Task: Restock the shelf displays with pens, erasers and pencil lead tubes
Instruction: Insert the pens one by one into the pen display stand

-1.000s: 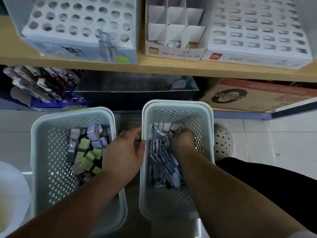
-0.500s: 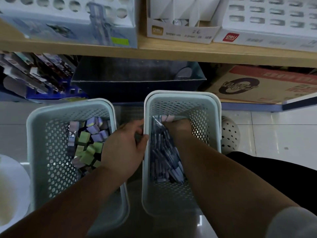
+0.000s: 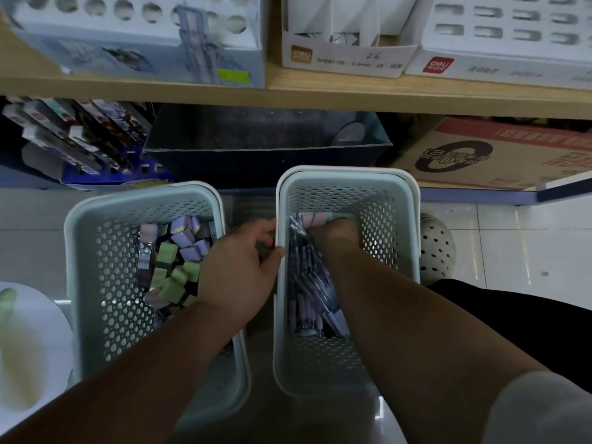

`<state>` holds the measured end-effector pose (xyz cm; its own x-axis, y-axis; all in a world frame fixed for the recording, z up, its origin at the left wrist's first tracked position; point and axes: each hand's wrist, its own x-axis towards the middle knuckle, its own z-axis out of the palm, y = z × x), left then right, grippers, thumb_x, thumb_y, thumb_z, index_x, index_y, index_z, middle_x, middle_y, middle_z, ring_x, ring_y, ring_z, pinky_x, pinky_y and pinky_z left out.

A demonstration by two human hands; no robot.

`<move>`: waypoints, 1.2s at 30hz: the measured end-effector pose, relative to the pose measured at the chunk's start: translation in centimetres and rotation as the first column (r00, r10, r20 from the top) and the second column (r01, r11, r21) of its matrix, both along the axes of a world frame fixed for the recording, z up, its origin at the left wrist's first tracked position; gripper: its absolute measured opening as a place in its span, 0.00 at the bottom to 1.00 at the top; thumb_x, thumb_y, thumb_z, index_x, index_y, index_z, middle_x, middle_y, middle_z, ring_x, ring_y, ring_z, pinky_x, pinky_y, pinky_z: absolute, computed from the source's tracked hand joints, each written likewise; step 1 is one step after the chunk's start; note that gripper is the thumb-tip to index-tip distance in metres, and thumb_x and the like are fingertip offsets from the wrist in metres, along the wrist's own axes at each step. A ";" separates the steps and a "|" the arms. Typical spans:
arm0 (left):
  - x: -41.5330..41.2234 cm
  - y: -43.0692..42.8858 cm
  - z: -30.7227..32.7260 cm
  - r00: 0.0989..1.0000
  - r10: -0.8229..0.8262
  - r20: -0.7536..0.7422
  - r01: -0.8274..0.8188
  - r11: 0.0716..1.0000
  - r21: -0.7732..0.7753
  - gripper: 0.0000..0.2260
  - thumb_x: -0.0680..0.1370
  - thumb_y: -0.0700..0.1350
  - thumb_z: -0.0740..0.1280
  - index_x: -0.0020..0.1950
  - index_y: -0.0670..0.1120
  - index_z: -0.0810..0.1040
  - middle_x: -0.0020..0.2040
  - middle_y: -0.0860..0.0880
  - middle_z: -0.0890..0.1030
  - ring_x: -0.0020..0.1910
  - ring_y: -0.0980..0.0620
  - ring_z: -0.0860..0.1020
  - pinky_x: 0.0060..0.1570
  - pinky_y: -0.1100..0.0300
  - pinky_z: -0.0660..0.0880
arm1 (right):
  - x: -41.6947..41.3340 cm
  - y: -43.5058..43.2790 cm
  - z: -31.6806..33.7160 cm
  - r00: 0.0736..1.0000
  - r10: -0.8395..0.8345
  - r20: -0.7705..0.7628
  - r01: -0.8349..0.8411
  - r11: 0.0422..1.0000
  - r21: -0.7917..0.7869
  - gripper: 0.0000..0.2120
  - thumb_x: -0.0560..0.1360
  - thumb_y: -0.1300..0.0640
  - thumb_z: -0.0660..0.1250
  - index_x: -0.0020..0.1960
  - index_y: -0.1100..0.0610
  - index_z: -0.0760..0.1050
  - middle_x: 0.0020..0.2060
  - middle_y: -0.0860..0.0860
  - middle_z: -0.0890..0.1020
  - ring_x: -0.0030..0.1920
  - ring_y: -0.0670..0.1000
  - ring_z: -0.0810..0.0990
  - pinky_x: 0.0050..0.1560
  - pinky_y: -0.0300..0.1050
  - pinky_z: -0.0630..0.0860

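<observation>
Two pale perforated baskets stand on the floor. The left basket (image 3: pixel 83 251) holds several green and purple erasers (image 3: pixel 174 261). In the right basket (image 3: pixel 407 225) lie several pens (image 3: pixel 312 296) with purple and pink parts. My left hand (image 3: pixel 243 264) grips the right basket's left rim, thumb inside. My right hand (image 3: pixel 334 233) is down inside the right basket at its far end, fingers curled into the pens; what they hold is hidden. On the wooden shelf (image 3: pixel 320 97) above stand a display box with round holes (image 3: pixel 137 36), a divided box (image 3: pixel 346 56) and a slotted box (image 3: pixel 499 43).
Under the shelf are a rack of packaged pens (image 3: pixel 73 139), a dark open box (image 3: pixel 266 149) and a cardboard carton (image 3: pixel 487 155). A white round object (image 3: pixel 28 347) is at the left, a perforated shoe (image 3: pixel 437 248) at the right. Tiled floor (image 3: pixel 512 245) lies to the right.
The view has dropped and drawn nearer, so the shelf boxes sit higher in frame. My right hand has pushed further to the basket's far end. The left hand keeps its grip on the rim.
</observation>
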<state>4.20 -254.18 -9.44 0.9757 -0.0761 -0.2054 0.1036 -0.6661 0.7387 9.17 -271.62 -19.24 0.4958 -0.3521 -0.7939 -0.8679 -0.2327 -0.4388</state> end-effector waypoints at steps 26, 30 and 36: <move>0.2 0.0 0.0 0.998 0.040 -0.040 -0.041 0.999 -0.032 0.17 0.76 0.44 0.73 0.65 0.49 0.79 0.45 0.55 0.82 0.38 0.56 0.80 0.45 0.53 0.80 | -0.2 0.3 0.8 0.958 0.239 0.157 -0.206 0.958 -0.201 0.14 0.76 0.46 0.71 0.50 0.57 0.80 0.44 0.53 0.83 0.52 0.57 0.83 0.47 0.41 0.73; 0.5 0.2 0.6 0.996 0.018 -0.084 -0.020 1.000 -0.020 0.16 0.76 0.46 0.73 0.64 0.50 0.80 0.45 0.56 0.81 0.44 0.53 0.81 0.48 0.56 0.79 | -1.0 -0.3 3.4 0.912 0.186 0.365 -0.106 0.968 -0.228 0.14 0.77 0.47 0.71 0.48 0.58 0.80 0.40 0.51 0.84 0.43 0.54 0.83 0.50 0.51 0.81; -0.4 1.9 2.7 0.998 -0.011 -0.069 0.003 0.993 -0.115 0.21 0.77 0.43 0.72 0.70 0.53 0.76 0.44 0.56 0.84 0.44 0.57 0.81 0.50 0.59 0.78 | -1.3 -1.8 8.5 0.824 0.290 0.487 -0.125 0.931 -0.343 0.15 0.79 0.46 0.70 0.53 0.59 0.82 0.43 0.54 0.83 0.46 0.53 0.79 0.45 0.43 0.69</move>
